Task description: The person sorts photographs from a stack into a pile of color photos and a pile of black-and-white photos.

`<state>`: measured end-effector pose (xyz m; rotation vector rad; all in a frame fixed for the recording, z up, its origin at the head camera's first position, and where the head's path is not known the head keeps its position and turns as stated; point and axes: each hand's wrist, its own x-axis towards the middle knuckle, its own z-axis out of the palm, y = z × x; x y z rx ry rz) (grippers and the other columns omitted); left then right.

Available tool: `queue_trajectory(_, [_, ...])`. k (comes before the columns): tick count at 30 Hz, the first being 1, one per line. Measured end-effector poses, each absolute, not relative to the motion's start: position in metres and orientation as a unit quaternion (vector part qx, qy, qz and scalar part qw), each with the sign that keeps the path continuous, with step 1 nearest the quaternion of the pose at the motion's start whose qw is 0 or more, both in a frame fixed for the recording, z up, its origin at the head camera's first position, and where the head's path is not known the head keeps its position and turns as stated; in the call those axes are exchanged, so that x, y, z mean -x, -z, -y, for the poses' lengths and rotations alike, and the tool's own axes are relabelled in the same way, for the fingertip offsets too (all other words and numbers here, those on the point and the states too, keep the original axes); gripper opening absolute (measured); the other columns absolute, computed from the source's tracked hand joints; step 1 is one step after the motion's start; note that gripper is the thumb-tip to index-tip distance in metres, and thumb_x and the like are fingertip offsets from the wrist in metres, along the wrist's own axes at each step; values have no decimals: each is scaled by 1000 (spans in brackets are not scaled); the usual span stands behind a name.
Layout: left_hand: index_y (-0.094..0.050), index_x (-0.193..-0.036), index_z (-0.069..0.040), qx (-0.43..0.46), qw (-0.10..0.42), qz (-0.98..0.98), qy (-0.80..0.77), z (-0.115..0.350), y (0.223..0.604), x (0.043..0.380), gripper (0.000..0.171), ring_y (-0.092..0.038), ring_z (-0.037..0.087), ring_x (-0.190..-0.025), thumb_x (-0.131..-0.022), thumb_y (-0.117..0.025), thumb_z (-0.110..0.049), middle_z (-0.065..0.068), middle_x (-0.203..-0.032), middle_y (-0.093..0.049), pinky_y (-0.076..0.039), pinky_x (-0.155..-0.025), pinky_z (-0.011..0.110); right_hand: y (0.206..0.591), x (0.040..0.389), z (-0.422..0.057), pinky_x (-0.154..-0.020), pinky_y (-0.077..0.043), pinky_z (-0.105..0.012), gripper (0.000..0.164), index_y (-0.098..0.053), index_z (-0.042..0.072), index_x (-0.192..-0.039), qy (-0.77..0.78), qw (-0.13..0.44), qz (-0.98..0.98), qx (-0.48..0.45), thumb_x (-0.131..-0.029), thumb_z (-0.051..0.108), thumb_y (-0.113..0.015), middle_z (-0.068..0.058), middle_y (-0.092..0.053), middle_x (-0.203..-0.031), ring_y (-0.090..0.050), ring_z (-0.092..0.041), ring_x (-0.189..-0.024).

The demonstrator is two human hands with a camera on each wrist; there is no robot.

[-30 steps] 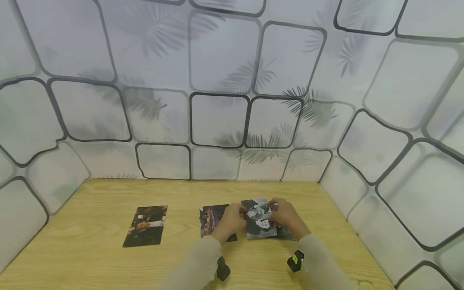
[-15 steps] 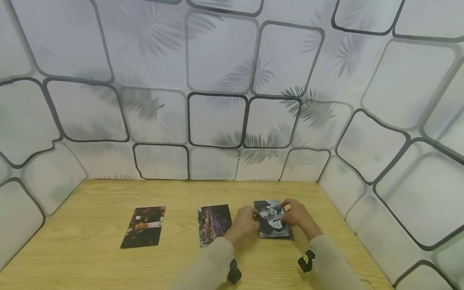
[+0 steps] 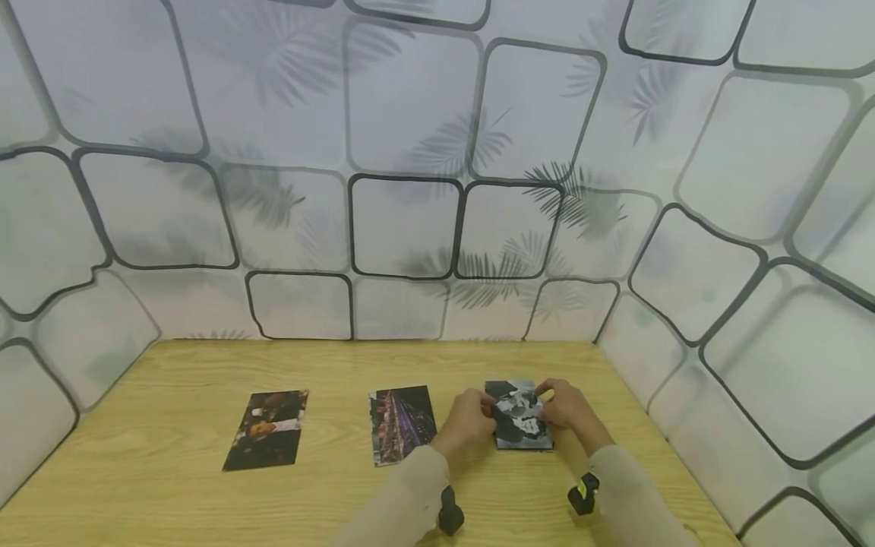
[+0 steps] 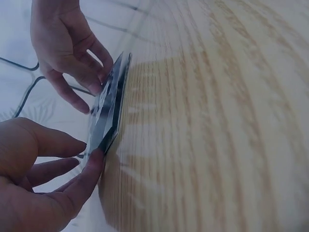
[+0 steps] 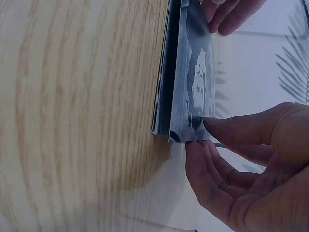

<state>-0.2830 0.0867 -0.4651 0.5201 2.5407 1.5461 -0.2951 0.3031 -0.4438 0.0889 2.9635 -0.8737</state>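
A black-and-white photo print (image 3: 521,427) lies at the right of the table, squarely over other prints. My left hand (image 3: 466,419) pinches its left edge; in the left wrist view, thumb and fingertips of that left hand (image 4: 53,179) meet at the print's edge. On the opposite edge, my right hand (image 3: 570,410) grips with the thumb above and fingers at the rim, as the right wrist view shows. There, the top print (image 5: 195,87) sits slightly raised off the prints underneath (image 5: 164,96), whose faces are hidden.
A colour photo (image 3: 403,425) of a lit street-like scene lies left of my left hand. Farther left is another dark colour photo (image 3: 268,430) with a figure in white. A patterned wall covering (image 3: 410,228) borders the wooden table (image 3: 328,494) at the back and sides.
Both hands have moved right with the black-and-white print, bringing it over the print beneath, which stuck out at the right before. The middle colour photo is now less covered by my left hand.
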Motion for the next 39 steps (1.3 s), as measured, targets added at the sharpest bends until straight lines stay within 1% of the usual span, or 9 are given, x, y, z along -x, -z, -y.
queue_trajectory(4, [-68, -119, 11, -173, 54, -843, -507, -88, 465, 283, 38, -67, 31, -102, -81, -67, 10, 24, -114, -70, -61, -91, 44, 444, 294, -303, -54, -53, -26, 43, -67, -3, -119, 284, 34, -957, -37, -77, -4, -75, -17, -71, -94, -62, -18, -67])
queue_trajectory(7, [-69, -117, 12, -176, 43, -847, -500, -89, 464, 284, 36, -65, 25, -95, -81, -70, 9, 22, -109, -71, -61, -87, 39, 445, 294, -303, -55, -53, -26, 43, -67, -3, -120, 284, 37, -957, -39, -78, -4, -74, -16, -69, -92, -61, -18, -67])
queue_trajectory(13, [-71, -114, 10, -170, 27, -855, -490, -93, 462, 283, 33, -64, 20, -89, -82, -75, 6, 19, -103, -72, -60, -82, 34, 446, 293, -303, -59, -56, -28, 41, -66, -3, -121, 284, 43, -957, -44, -81, -1, -76, -18, -70, -96, -63, -20, -72])
queue_trajectory(21, [-73, -109, 9, -156, 14, -857, -492, -97, 464, 286, 37, -69, 23, -87, -72, -69, 14, 23, -107, -74, -62, -78, 34, 449, 292, -303, -63, -61, -32, 40, -65, -4, -122, 292, 48, -954, -47, -83, -1, -74, -23, -71, -103, -66, -21, -76])
queue_trajectory(25, [-73, -108, 10, -150, 14, -860, -488, -98, 463, 286, 37, -71, 28, -94, -71, -68, 14, 24, -107, -73, -62, -84, 39, 450, 292, -304, -61, -61, -32, 39, -65, -4, -121, 294, 46, -954, -46, -83, -1, -74, -24, -70, -104, -66, -22, -77])
queue_trajectory(29, [-72, -106, 10, -139, 16, -868, -477, -100, 460, 285, 34, -70, 36, -104, -72, -71, 13, 24, -108, -73, -61, -94, 45, 450, 293, -303, -60, -61, -32, 38, -66, -4, -120, 296, 42, -953, -43, -83, -1, -74, -24, -70, -102, -66, -22, -75])
queue_trajectory(32, [-72, -105, 10, -131, 19, -871, -472, -100, 458, 283, 32, -70, 39, -107, -73, -72, 12, 25, -108, -73, -60, -96, 47, 451, 293, -302, -61, -61, -31, 38, -67, -4, -119, 298, 41, -952, -47, -82, -1, -76, -23, -71, -103, -66, -21, -75])
queue_trajectory(37, [-72, -105, 10, -134, 16, -874, -467, -98, 458, 282, 30, -70, 38, -104, -74, -73, 11, 24, -107, -73, -61, -92, 48, 450, 291, -302, -61, -61, -32, 39, -68, -4, -118, 291, 40, -955, -42, -81, 0, -77, -23, -72, -104, -67, -21, -76])
queue_trajectory(39, [-73, -106, 9, -139, 16, -872, -469, -95, 459, 282, 30, -70, 39, -107, -76, -72, 10, 23, -111, -73, -61, -91, 49, 448, 289, -302, -62, -61, -32, 39, -68, -5, -118, 290, 33, -956, -38, -80, 1, -77, -23, -72, -103, -67, -21, -77])
